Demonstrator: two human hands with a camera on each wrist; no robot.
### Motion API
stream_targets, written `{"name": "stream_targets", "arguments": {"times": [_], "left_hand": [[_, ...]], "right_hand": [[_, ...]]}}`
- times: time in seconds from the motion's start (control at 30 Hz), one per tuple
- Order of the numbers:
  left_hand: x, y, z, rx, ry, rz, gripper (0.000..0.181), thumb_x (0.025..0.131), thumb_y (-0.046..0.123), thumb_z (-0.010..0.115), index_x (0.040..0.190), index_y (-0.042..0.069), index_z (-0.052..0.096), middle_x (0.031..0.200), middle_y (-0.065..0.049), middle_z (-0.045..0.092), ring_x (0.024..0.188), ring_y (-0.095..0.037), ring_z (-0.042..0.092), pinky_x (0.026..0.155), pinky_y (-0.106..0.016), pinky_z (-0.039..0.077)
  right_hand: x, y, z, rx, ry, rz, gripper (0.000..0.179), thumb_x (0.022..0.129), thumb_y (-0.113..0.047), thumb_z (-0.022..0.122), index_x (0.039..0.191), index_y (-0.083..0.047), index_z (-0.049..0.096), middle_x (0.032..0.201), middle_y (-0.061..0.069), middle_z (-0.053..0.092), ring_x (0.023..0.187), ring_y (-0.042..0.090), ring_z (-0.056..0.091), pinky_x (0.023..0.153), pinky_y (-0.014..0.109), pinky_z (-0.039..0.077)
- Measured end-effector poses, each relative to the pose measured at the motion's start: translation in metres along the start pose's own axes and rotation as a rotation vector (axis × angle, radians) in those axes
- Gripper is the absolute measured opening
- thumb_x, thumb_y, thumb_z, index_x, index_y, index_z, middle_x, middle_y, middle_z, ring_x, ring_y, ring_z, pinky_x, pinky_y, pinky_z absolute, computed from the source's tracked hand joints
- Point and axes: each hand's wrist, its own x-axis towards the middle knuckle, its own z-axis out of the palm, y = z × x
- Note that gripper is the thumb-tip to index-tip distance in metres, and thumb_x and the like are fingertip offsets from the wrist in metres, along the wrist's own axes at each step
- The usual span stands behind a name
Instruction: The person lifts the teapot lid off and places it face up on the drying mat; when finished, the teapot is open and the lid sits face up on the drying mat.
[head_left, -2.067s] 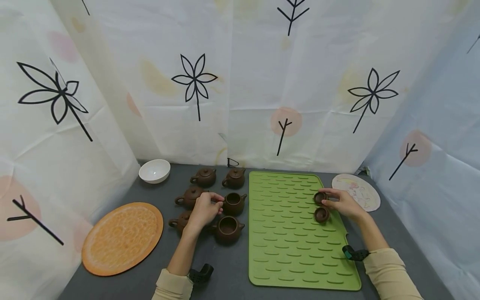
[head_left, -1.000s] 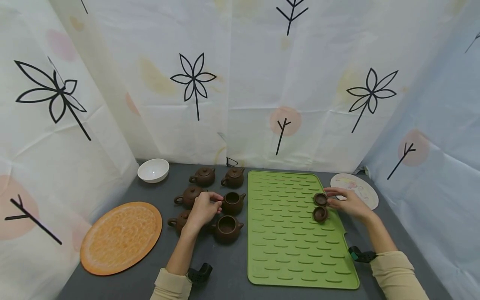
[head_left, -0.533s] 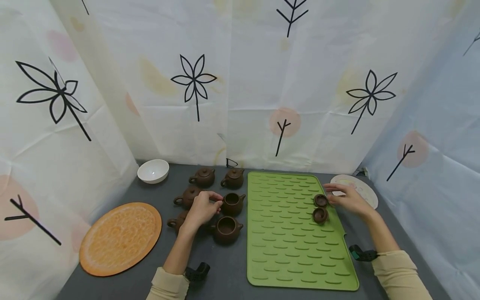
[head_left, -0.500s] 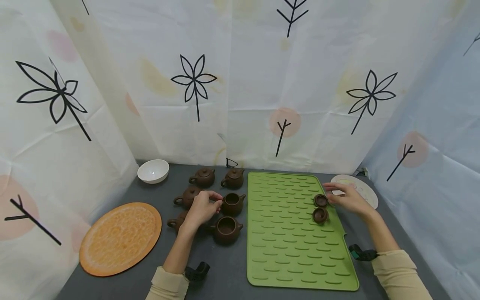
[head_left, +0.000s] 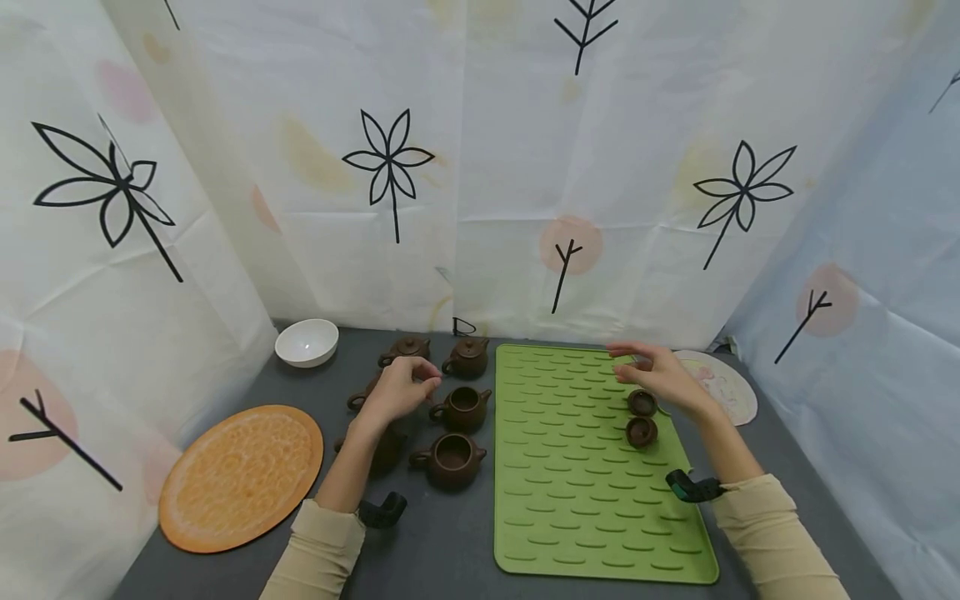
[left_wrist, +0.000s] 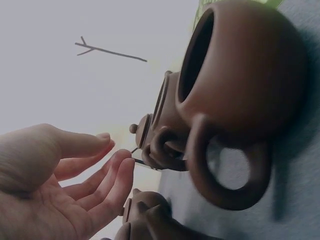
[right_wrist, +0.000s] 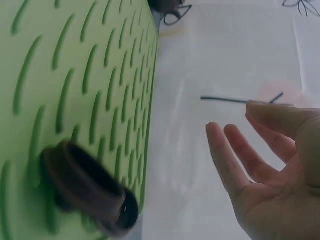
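My left hand (head_left: 401,390) hovers over the teapots with loosely bent fingers and nothing in them. Just right of it stands a brown lidless teapot (head_left: 466,408), its handle uncovered; a second lidless teapot (head_left: 454,461) is nearer me. The left wrist view shows a gap between the fingers (left_wrist: 120,172) and the large teapot handle (left_wrist: 230,197). My right hand (head_left: 663,375), empty with fingers spread, is above the green mat (head_left: 577,517). Below it lie two small round brown pieces, hollow side up like upturned teapot lids: one farther (head_left: 642,402), one nearer (head_left: 641,432).
Two lidded teapots, one left (head_left: 408,347) and one right (head_left: 467,357), stand at the back. More teapots are partly hidden under my left arm. A white bowl (head_left: 307,342), an orange round mat (head_left: 240,479) and a pale patterned oval mat (head_left: 723,387) lie around the edges.
My left hand has left the lidless teapot's handle and risen up and left. My right hand has moved left from beside the small round pieces to above the mat. The pieces stay put.
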Motion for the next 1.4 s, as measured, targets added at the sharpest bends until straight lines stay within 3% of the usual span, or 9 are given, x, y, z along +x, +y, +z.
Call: {"name": "stream_targets", "arguments": {"times": [0.1, 0.3, 0.5, 0.67, 0.97, 1.1, 1.2, 1.33, 1.4], "left_hand": [[0.007, 0.001, -0.004, 0.020, -0.009, 0.019, 0.023, 0.107, 0.016, 0.069, 0.123, 0.002, 0.075, 0.116, -0.020, 0.079, 0.095, -0.034, 0.078, 0.077, -0.036, 0.059], [0.024, -0.001, -0.010, 0.041, -0.021, 0.025, 0.024, 0.107, 0.014, 0.069, 0.123, -0.002, 0.075, 0.118, -0.024, 0.078, 0.098, -0.039, 0.078, 0.078, -0.039, 0.063], [0.040, -0.002, -0.013, 0.057, -0.054, 0.033, 0.026, 0.107, 0.013, 0.068, 0.125, -0.005, 0.074, 0.119, -0.024, 0.078, 0.098, -0.043, 0.079, 0.079, -0.041, 0.064], [0.048, -0.001, -0.014, 0.045, -0.085, -0.004, 0.030, 0.109, 0.015, 0.066, 0.130, -0.005, 0.072, 0.123, -0.025, 0.077, 0.102, -0.045, 0.079, 0.086, -0.046, 0.066], [0.056, -0.003, -0.009, 0.032, -0.092, -0.030, 0.031, 0.110, 0.011, 0.063, 0.132, -0.009, 0.070, 0.121, -0.028, 0.076, 0.103, -0.042, 0.079, 0.090, -0.048, 0.067], [0.057, -0.006, -0.004, 0.039, -0.082, -0.039, 0.028, 0.110, 0.009, 0.062, 0.130, -0.009, 0.071, 0.114, -0.026, 0.077, 0.099, -0.039, 0.080, 0.090, -0.049, 0.067], [0.057, -0.007, -0.001, 0.042, -0.078, -0.041, 0.026, 0.109, 0.007, 0.062, 0.126, -0.010, 0.073, 0.108, -0.026, 0.078, 0.094, -0.037, 0.081, 0.088, -0.048, 0.067], [0.059, -0.008, 0.003, 0.028, -0.054, -0.049, 0.023, 0.108, 0.005, 0.064, 0.122, -0.010, 0.074, 0.104, -0.025, 0.079, 0.083, -0.029, 0.081, 0.083, -0.045, 0.068], [0.062, -0.008, 0.005, 0.019, -0.038, -0.049, 0.022, 0.107, 0.005, 0.065, 0.121, -0.009, 0.074, 0.104, -0.025, 0.080, 0.076, -0.021, 0.079, 0.081, -0.045, 0.068]], "right_hand": [[0.009, -0.008, 0.008, 0.002, 0.004, -0.022, 0.046, 0.111, -0.010, 0.061, 0.155, 0.004, 0.053, 0.151, 0.035, 0.058, 0.108, -0.003, 0.073, 0.094, 0.027, 0.065], [0.032, -0.015, 0.028, 0.035, 0.015, -0.054, 0.042, 0.111, -0.005, 0.059, 0.150, 0.008, 0.056, 0.150, 0.036, 0.058, 0.119, 0.030, 0.077, 0.098, 0.031, 0.065], [0.059, -0.019, 0.053, 0.147, 0.034, -0.043, 0.039, 0.110, -0.005, 0.062, 0.146, 0.010, 0.059, 0.148, 0.035, 0.059, 0.125, 0.044, 0.072, 0.104, 0.046, 0.063], [0.079, -0.027, 0.074, 0.246, 0.041, -0.030, 0.039, 0.109, -0.007, 0.064, 0.145, 0.007, 0.061, 0.148, 0.033, 0.059, 0.130, 0.046, 0.068, 0.106, 0.046, 0.062], [0.108, -0.039, 0.111, 0.374, 0.035, 0.006, 0.035, 0.108, -0.004, 0.064, 0.141, 0.007, 0.063, 0.144, 0.030, 0.062, 0.119, 0.026, 0.075, 0.104, 0.039, 0.064], [0.118, -0.043, 0.128, 0.398, 0.030, 0.028, 0.034, 0.108, -0.002, 0.064, 0.141, 0.008, 0.063, 0.145, 0.032, 0.061, 0.124, 0.038, 0.072, 0.105, 0.043, 0.064], [0.125, -0.045, 0.140, 0.414, 0.008, 0.048, 0.036, 0.109, -0.003, 0.063, 0.143, 0.010, 0.061, 0.146, 0.034, 0.059, 0.130, 0.049, 0.066, 0.111, 0.052, 0.059], [0.133, -0.046, 0.152, 0.448, -0.003, 0.072, 0.040, 0.109, -0.003, 0.062, 0.146, 0.012, 0.058, 0.144, 0.033, 0.059, 0.132, 0.052, 0.062, 0.115, 0.061, 0.054], [0.138, -0.045, 0.156, 0.468, 0.008, 0.087, 0.041, 0.109, -0.004, 0.062, 0.147, 0.010, 0.058, 0.144, 0.031, 0.059, 0.132, 0.052, 0.063, 0.115, 0.058, 0.055]]}}
